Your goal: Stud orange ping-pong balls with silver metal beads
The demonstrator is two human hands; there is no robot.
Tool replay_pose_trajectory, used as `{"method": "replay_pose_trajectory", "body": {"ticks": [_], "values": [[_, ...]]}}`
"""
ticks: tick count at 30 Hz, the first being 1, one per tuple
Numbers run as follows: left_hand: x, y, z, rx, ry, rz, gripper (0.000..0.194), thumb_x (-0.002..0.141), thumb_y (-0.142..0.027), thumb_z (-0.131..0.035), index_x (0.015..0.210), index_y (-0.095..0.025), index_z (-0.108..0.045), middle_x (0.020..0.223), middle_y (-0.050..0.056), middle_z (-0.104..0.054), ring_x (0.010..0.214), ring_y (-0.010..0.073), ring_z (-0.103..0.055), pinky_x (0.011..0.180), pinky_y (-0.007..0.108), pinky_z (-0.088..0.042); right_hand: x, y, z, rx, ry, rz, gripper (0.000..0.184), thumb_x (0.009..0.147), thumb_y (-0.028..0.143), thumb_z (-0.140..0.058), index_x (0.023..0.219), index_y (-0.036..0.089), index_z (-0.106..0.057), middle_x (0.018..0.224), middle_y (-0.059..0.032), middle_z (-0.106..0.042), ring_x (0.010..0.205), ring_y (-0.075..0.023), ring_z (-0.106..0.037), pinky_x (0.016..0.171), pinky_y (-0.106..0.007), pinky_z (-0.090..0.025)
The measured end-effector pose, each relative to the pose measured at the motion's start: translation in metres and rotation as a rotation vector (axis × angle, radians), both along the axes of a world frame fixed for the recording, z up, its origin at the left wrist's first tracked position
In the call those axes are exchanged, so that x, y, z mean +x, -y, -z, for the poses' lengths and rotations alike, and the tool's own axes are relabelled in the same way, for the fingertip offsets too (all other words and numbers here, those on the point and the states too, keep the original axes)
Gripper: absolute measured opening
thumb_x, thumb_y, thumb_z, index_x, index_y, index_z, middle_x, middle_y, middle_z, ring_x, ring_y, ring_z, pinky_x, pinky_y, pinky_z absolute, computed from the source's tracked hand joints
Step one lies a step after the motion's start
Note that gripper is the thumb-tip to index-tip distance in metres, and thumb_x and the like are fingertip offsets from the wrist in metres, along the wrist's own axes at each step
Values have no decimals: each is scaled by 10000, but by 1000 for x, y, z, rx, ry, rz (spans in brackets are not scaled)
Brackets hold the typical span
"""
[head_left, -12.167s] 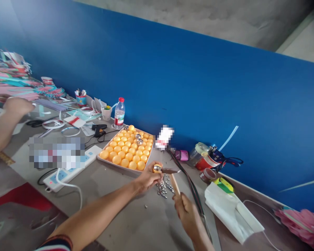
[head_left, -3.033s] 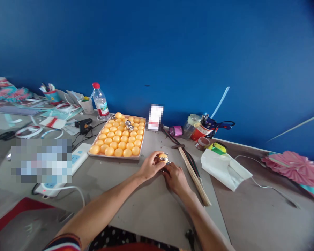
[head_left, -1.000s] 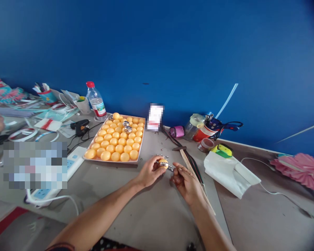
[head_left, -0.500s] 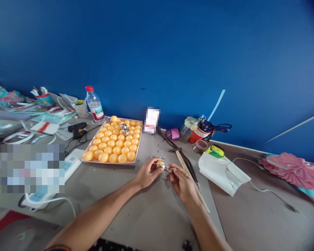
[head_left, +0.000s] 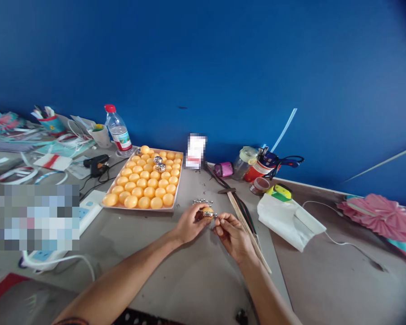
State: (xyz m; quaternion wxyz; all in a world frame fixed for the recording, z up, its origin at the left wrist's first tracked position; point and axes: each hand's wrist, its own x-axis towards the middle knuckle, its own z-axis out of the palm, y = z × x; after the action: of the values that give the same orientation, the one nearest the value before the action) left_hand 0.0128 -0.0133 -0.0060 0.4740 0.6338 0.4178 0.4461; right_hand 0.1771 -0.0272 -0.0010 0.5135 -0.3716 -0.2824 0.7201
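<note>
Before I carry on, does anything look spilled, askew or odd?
Small silver beads lie loose on the table beyond the left hand, as if spilled. One orange ball sits above the others at the far-left corner of the tray, breaking the layer. No damage shows.

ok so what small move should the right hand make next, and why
Probably ease the right hand slightly toward the round orange ball banded with silver: its fingertips are at a small shiny silver bead close beside the ball, which the left hand has in its grip.
</note>
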Motion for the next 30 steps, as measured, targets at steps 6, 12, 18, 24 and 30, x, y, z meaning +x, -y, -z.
{"method": "replay_pose_trajectory", "body": {"ticks": [6, 12, 18, 24, 30], "values": [[0, 0, -3, 34, -61, -11, 396, 791, -401, -593, 1079, -136, -533, 968, 94, -616, 845, 177, -580, 762, 293, -474, -1, 0, 2, 6, 64, 50, 207, 641, 268, -757, 726, 199, -580, 631, 39, -607, 442, -55, -431, 473, -205, -329], [0, 0, -3, 32, -34, -3, 419, 777, -425, -610, 1069, -134, -538, 961, 91, -620, 849, 177, -580, 766, 290, -475, -3, 2, 3, 57, 133, 56, 213, 622, 293, -766, 690, 186, -595, 565, 49, -518, 508, -79, -442, 512, -220, -327], [2, 3, -3, 26, -38, 10, 420, 773, -435, -613, 1063, -141, -541, 957, 87, -625, 851, 179, -589, 765, 292, -485, -6, 4, 1, 65, 174, 44, 204, 627, 298, -757, 679, 178, -601, 575, 39, -536, 544, -88, -460, 542, -222, -340], [2, 4, 0, 56, -86, 7, 402, 787, -421, -601, 1064, -136, -539, 968, 91, -626, 874, 185, -592, 775, 300, -485, -8, 4, 2, 76, 209, 35, 183, 647, 295, -737, 675, 179, -598, 549, 44, -541, 499, -86, -459, 521, -230, -343], [1, 3, 1, 170, -177, -20, 320, 805, -346, -597, 1048, -146, -540, 975, 96, -619, 890, 191, -581, 800, 324, -476, -7, 4, 4, 66, 177, 8, 175, 660, 288, -723, 675, 186, -581, 534, 42, -545, 509, -97, -476, 525, -234, -354]]}}
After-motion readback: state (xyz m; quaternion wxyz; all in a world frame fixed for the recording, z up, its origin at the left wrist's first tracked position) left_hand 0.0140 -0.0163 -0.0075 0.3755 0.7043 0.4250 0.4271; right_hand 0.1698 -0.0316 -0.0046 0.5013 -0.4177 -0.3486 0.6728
